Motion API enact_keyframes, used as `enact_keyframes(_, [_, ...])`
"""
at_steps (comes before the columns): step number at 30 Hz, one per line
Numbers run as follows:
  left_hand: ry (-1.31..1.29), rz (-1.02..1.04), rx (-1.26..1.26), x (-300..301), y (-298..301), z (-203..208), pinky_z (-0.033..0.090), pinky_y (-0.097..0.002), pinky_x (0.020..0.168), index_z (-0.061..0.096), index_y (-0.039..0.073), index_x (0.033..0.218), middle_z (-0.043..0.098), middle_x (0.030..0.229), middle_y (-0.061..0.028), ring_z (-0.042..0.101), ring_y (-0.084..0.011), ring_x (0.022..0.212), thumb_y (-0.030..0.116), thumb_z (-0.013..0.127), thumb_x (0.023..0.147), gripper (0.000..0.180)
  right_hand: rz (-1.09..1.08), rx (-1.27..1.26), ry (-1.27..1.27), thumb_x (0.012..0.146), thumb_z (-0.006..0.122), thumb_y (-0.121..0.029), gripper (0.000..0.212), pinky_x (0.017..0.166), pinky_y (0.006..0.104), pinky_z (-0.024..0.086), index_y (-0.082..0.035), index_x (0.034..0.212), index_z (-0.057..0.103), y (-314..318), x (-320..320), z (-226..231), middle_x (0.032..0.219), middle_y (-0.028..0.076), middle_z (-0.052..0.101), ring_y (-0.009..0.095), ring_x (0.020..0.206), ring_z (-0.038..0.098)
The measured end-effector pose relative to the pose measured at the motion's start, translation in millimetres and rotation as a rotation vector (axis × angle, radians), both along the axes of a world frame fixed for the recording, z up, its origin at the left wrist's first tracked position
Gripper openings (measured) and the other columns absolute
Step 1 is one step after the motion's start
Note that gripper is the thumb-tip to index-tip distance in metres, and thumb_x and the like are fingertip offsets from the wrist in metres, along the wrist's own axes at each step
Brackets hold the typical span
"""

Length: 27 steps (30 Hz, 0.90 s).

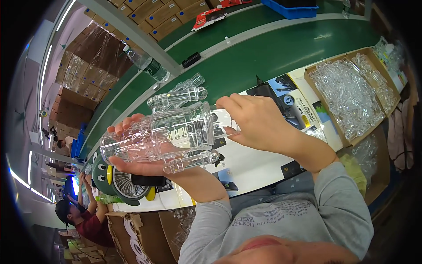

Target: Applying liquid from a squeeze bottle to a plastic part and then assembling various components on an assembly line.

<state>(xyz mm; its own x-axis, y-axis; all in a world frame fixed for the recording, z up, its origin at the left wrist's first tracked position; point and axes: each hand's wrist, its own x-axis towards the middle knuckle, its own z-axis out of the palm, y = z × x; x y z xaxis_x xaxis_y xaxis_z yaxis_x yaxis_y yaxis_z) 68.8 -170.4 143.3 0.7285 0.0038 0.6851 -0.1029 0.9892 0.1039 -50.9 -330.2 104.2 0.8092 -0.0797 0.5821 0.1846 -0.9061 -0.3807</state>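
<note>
A large clear plastic cylinder [178,136] with ribbed rings lies almost level in front of me. My left hand [137,168] cradles its left end from below, fingers curled up round the far side. At the other end, my right hand [259,125] pinches a clear piece [223,122] at the cylinder's mouth; how far it reaches inside is hard to see. One slim clear tube with a rounded tip [191,162] sits along the near side. More slim clear tubes [178,97] show along the far side; I cannot tell whether they are attached.
An open carton [309,81] of small clear parts stands at the right. Beyond the cylinder are a water bottle [151,67], a black case [191,60] and a green surface [237,57]. A penguin-shaped fan [127,182] stands left, near another person [90,224]. A blue tray [292,12] is far back.
</note>
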Motion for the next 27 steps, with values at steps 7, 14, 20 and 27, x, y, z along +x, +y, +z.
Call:
enact_keyframes(7, [-0.020, 0.016, 0.023, 0.7, 0.1, -2.1, 0.040, -0.0377, 0.088, 0.044, 0.001, 0.110, 0.049, 0.092, -0.0089, 0.049, -0.0201, 0.090, 0.039, 0.060, 0.077, 0.053, 0.015, 0.020, -0.010, 0.065, 0.069, -0.017, 0.041, 0.059, 0.0328, 0.046, -0.009, 0.099, 0.050, -0.8, -1.3, 0.3, 0.084, 0.005, 0.057, 0.024, 0.071, 0.059])
enact_keyframes(14, [0.024, -0.011, -0.012, -1.8, -1.4, -0.9, 0.041, -0.0373, 0.087, 0.047, 0.000, 0.107, 0.052, 0.093, -0.0091, 0.052, -0.0211, 0.090, 0.029, 0.066, 0.074, 0.048, 0.019, -0.008, -0.009, 0.065, 0.069, -0.018, 0.042, 0.060, 0.0325, 0.046, -0.009, 0.101, 0.050, 0.9, -1.4, -0.5, 0.086, 0.004, 0.057, 0.023, 0.072, 0.059])
enact_keyframes(20, [0.029, 0.020, -0.001, -2.1, -2.8, -1.1, 0.042, -0.0372, 0.086, 0.046, 0.001, 0.107, 0.051, 0.093, -0.0090, 0.052, -0.0212, 0.090, 0.030, 0.066, 0.073, 0.049, 0.034, 0.008, 0.002, 0.064, 0.069, -0.018, 0.043, 0.060, 0.0318, 0.046, -0.008, 0.101, 0.051, 0.9, -2.8, 1.7, 0.087, 0.004, 0.057, 0.022, 0.074, 0.059])
enact_keyframes(27, [-0.029, -0.004, -0.036, -8.2, -0.3, 0.7, 0.040, -0.0382, 0.089, 0.041, 0.000, 0.113, 0.048, 0.092, -0.0087, 0.049, -0.0198, 0.090, 0.039, 0.059, 0.078, 0.055, 0.035, -0.040, -0.075, 0.065, 0.067, -0.015, 0.039, 0.060, 0.0313, 0.046, -0.006, 0.100, 0.052, 4.1, -6.5, 3.5, 0.083, 0.005, 0.056, 0.021, 0.071, 0.059])
